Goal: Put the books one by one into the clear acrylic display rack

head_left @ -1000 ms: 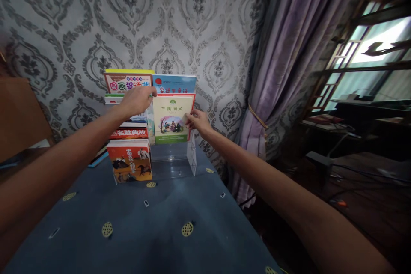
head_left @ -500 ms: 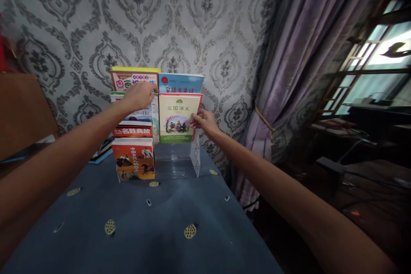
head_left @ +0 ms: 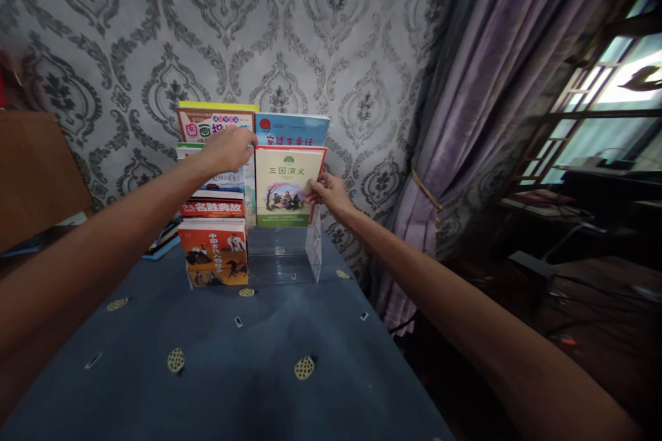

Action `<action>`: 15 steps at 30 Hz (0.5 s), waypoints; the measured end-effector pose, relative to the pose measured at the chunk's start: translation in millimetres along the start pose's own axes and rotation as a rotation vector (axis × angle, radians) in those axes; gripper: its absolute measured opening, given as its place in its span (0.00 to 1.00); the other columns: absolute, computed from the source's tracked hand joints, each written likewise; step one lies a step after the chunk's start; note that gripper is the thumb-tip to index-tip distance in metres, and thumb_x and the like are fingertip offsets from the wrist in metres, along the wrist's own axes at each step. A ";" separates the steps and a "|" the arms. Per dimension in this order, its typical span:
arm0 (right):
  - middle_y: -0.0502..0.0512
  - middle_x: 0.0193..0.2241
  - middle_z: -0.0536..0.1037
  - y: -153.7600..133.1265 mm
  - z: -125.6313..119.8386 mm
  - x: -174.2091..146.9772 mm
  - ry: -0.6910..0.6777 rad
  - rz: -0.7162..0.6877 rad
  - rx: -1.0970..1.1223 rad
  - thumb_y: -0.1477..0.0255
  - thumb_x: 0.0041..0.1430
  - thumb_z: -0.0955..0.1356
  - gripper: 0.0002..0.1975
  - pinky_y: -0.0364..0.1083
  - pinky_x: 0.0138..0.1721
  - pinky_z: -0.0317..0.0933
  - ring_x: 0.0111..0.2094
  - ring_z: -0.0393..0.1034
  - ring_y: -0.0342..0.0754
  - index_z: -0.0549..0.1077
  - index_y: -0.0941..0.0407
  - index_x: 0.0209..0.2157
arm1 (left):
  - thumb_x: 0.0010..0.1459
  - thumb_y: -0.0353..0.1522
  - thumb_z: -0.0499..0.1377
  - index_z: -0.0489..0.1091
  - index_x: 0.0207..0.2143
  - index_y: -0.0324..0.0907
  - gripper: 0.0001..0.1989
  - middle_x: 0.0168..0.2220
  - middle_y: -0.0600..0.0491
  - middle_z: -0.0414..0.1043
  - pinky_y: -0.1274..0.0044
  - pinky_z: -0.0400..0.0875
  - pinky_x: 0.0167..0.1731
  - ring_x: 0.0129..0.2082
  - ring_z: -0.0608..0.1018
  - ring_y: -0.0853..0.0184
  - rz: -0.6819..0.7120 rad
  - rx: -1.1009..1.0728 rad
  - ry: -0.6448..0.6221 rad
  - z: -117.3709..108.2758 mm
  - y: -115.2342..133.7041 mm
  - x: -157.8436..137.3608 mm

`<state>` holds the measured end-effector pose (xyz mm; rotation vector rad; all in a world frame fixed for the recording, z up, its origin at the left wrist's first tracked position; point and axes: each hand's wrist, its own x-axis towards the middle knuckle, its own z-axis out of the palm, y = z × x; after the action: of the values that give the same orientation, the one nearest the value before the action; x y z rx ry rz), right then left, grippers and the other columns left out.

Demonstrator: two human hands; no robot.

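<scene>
A cream and green book (head_left: pixel 285 172) stands upright on the right side of a clear stepped book rack (head_left: pixel 313 253). My right hand (head_left: pixel 331 194) pinches its right edge, thumb on the cover. Closed, with fingers curled, my left hand (head_left: pixel 231 149) is at the book's upper left corner; what its fingertips grip is hidden. Behind the cream book rises a blue book (head_left: pixel 294 127). My left hand covers part of a pink-titled book (head_left: pixel 199 125) and a blue and white book (head_left: pixel 227 182). Below are a red book (head_left: pixel 214 207) and an orange book (head_left: pixel 213 251).
Blue cloth with pineapple prints covers the table (head_left: pixel 232 386). More books (head_left: pixel 164 242) lie flat left of the rack, near a brown box (head_left: pixel 38 176). Patterned wallpaper (head_left: pixel 289 27) is behind; a purple curtain (head_left: pixel 465 103) hangs to the right.
The view has shifted slightly, so the rack and books sit a little higher in the picture. Both hands keep their places at the cream and green book.
</scene>
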<state>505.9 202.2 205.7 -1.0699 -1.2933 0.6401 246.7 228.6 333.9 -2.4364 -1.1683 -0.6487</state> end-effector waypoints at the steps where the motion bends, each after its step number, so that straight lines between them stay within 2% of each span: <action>1: 0.47 0.19 0.78 0.1 0.4 0.4 -0.001 -0.001 -0.005 0.66 0.60 0.73 0.13 0.39 0.21 0.69 0.19 0.76 0.44 0.64 0.53 0.31 | 0.59 0.28 0.53 0.77 0.51 0.44 0.21 0.26 0.52 0.79 0.69 0.72 0.45 0.40 0.82 0.58 0.006 -0.011 -0.005 -0.3 0.0 -0.2; 8: 0.48 0.20 0.78 3.2 4.7 0.5 0.033 -0.015 -0.073 0.63 0.59 0.72 0.14 0.43 0.23 0.71 0.20 0.76 0.46 0.64 0.53 0.32 | 0.59 0.29 0.54 0.76 0.52 0.43 0.21 0.30 0.52 0.80 0.69 0.71 0.46 0.41 0.82 0.58 0.009 -0.057 -0.024 -1.6 -2.9 -1.1; 12: 0.48 0.21 0.77 8.6 0.2 -2.2 0.106 -0.041 -0.136 0.63 0.59 0.71 0.12 0.46 0.25 0.71 0.21 0.75 0.48 0.64 0.52 0.36 | 0.61 0.31 0.53 0.77 0.51 0.44 0.19 0.38 0.49 0.81 0.67 0.70 0.48 0.45 0.80 0.56 0.018 -0.031 0.098 -5.9 -14.4 -3.2; 15: 0.51 0.28 0.79 13.0 -7.9 1.3 0.255 -0.119 -0.247 0.62 0.54 0.73 0.18 0.51 0.33 0.74 0.29 0.77 0.52 0.64 0.52 0.40 | 0.63 0.36 0.53 0.77 0.49 0.44 0.18 0.46 0.47 0.80 0.67 0.69 0.50 0.49 0.78 0.55 0.040 0.026 0.178 -8.5 -28.7 -4.4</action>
<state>516.0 206.6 195.2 -1.2221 -1.2217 0.2483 219.3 238.6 342.1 -2.3202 -1.0489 -0.8143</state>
